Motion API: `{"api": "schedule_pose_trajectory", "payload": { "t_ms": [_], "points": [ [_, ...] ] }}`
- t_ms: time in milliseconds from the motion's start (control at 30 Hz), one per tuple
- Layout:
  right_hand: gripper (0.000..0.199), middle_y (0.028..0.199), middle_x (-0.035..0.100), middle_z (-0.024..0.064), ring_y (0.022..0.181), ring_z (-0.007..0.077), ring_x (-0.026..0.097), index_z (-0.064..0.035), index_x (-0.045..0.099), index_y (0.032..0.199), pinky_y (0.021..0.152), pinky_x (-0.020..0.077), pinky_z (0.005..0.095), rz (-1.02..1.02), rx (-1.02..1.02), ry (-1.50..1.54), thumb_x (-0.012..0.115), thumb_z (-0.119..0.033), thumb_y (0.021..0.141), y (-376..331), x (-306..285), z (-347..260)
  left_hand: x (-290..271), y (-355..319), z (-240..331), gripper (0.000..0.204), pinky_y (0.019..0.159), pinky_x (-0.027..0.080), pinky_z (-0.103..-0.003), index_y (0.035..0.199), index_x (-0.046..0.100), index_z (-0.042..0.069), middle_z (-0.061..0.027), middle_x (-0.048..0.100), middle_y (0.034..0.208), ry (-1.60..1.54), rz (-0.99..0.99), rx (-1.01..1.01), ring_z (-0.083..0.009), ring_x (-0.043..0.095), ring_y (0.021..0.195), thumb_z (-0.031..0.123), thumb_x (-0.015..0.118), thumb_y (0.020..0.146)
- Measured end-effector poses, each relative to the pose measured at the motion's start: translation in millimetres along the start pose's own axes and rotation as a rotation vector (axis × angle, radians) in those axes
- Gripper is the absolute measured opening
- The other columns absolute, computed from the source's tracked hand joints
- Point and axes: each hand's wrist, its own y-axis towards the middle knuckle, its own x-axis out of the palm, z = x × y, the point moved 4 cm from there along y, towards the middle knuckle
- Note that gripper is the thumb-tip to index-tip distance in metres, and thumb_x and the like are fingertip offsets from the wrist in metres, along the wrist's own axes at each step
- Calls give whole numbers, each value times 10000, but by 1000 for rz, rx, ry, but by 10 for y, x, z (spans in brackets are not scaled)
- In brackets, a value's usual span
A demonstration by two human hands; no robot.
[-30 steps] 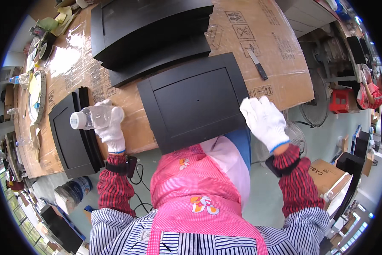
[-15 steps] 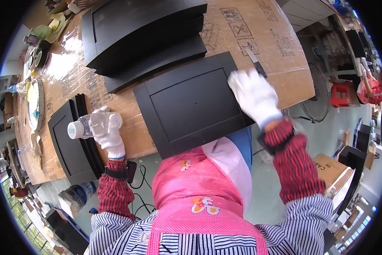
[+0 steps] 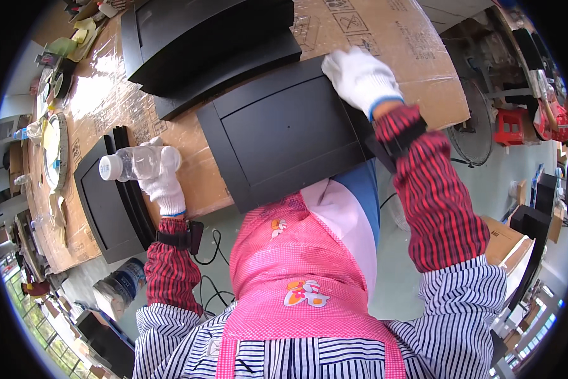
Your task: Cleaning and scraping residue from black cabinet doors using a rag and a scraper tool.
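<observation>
A black framed panel (image 3: pixel 288 129) with a recessed middle lies flat at the table's near edge, in front of me. My right hand (image 3: pixel 361 77), in a white knit glove, presses on its far right corner with fingers curled. Whatever is under those fingers, if anything, is hidden. In my left hand (image 3: pixel 164 180), also gloved, is a clear plastic bottle (image 3: pixel 135 163) with a white cap, tipped on its side with the cap to the left. It is above several smaller black panels (image 3: pixel 110 208) leaning together at the left.
A tall stack of black panels (image 3: pixel 221 50) stands beyond the panel. Wrapped cardboard (image 3: pixel 423 82) covers the table. At the far left lies a round tray (image 3: pixel 58 148). A red stool (image 3: pixel 508 126) and a fan (image 3: pixel 470 132) are off the right side, with a carton (image 3: pixel 505 240) nearer.
My right hand has slid away from me and slightly left, up to the panel's far corner. The knife beside it is now out of sight. My left hand keeps the bottle nearly in place.
</observation>
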Motion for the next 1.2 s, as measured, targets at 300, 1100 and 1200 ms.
{"api": "schedule_pose_trajectory", "payload": {
  "t_ms": [300,1100,1200],
  "points": [
    [199,1007,631,179,905,367,679,-118,660,1058,772,572,497,-195,93,-143,642,-257,915,-2170,216,715,-140,18,47,524,1002,537,-370,1376,576,40,-92,685,1276,-153,-71,-137,-197,649,1142,47,788,897],
    [208,927,596,131,854,348,642,-49,670,1045,742,532,428,288,134,621,727,-150,873,-2302,153,-113,515,-727,1498,537,780,567,-461,1270,643,158,-115,669,941,1209,-1086,385,-323,699,929,347,806,795],
    [227,934,603,135,855,348,641,-49,676,1073,748,535,424,314,150,633,726,-150,876,-2359,223,-63,661,-746,1573,535,770,567,-467,1270,640,158,-118,667,940,1225,-1100,412,-327,699,923,347,808,799]
  ]
}}
